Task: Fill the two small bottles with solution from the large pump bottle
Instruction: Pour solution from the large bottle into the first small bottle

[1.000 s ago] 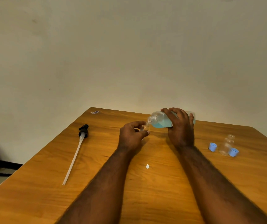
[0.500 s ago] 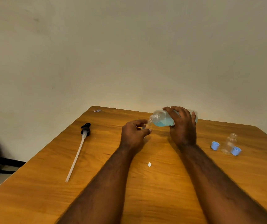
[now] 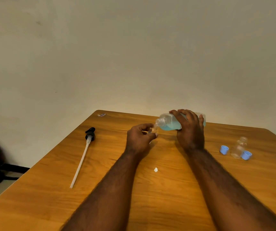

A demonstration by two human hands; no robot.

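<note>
While the black pump head with its long white tube (image 3: 84, 152) is lying detached at the left of the wooden bench (image 3: 167, 205), the left hand (image 3: 139, 140) is pinching one small clear bottle (image 3: 152, 130) under the large clear bottle of blue solution (image 3: 170, 124), which the right hand (image 3: 190, 129) is gripping tipped sideways. The second small clear bottle (image 3: 239, 148) is standing seemingly empty between two blue caps (image 3: 224, 149), so filling is looking barely begun.

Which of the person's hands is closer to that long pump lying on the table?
Left. The left hand is right of the pump, across bare table, holding a small bottle. The right hand is farther right, gripping the large bottle.
</note>
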